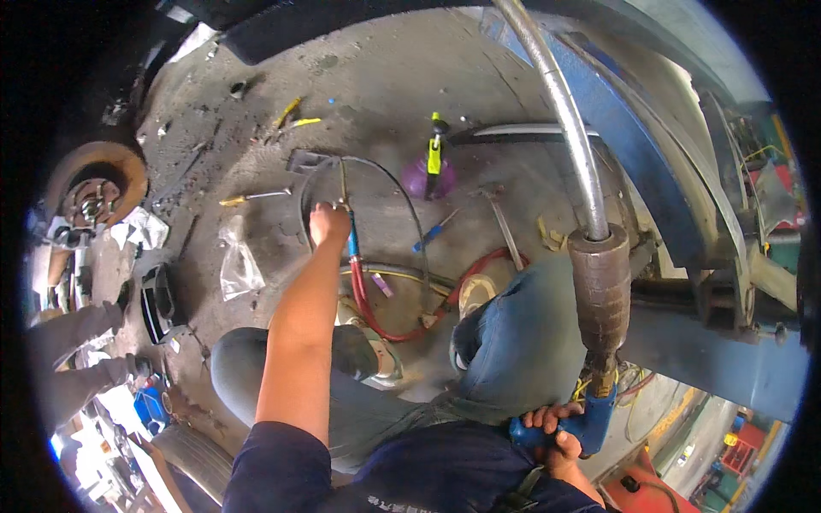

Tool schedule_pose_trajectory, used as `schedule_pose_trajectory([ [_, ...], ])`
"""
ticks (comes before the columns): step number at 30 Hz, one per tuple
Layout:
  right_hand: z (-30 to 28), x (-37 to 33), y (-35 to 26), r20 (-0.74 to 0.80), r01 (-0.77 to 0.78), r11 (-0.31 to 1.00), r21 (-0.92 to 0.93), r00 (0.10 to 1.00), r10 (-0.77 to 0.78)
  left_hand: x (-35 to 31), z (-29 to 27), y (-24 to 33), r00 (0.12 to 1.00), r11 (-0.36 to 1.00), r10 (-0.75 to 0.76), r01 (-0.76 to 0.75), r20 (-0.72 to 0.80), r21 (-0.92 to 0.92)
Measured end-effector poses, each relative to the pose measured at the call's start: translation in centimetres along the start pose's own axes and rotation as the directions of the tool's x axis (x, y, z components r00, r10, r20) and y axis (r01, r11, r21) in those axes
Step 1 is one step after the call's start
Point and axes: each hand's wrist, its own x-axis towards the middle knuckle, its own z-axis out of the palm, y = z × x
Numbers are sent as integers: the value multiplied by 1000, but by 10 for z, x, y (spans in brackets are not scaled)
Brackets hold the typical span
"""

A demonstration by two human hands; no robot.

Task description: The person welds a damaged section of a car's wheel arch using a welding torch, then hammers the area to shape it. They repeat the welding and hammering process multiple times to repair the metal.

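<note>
A grey, stained concrete floor (368,94) carries nearly everything. To the right slopes a long blue-painted metal beam (637,141), scuffed along its face. The person sits low in faded blue denim trousers (534,333), knees parted, which seems to leave working room between the feet.

Across the right side stands a long silvery metal shaft (560,103), its lower end entering a dark, worn steel cylinder (599,282). Below that is a blue pistol-shaped tool (599,419). The right hand (556,434) wraps its fingers around the tool's handle near the waist, probably to steady the weight above. To the left, a round rust-brown brake disc (130,175) edges the scene.

Smooth red rubber hose (363,299) curves over the floor toward a slim torch-like tool with a blue grip and brass-coloured neck (353,244), lying between the feet and the purple container (417,181). The left hand (329,224) reaches down to it, fingers curled beside the neck; whether they pinch it cannot be told.

A steel-headed hammer (505,224), a crumpled clear plastic bag (239,267) and a blue-handled screwdriver (430,237) lie loose around it, perhaps left there to be within reach.
</note>
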Motion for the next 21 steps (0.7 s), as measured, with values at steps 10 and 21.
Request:
schedule_pose_trajectory([
  [10, 10, 4, -9, -54, 2, 999, -50, 999, -5, -107, 153, 8, -74, -109, 766, -994, 639, 16],
  [21, 14, 3, -6, -105, 7, 999, -49, 994, -12, -87, 76, 49, -47, -63, 853, -998, 519, 13],
])
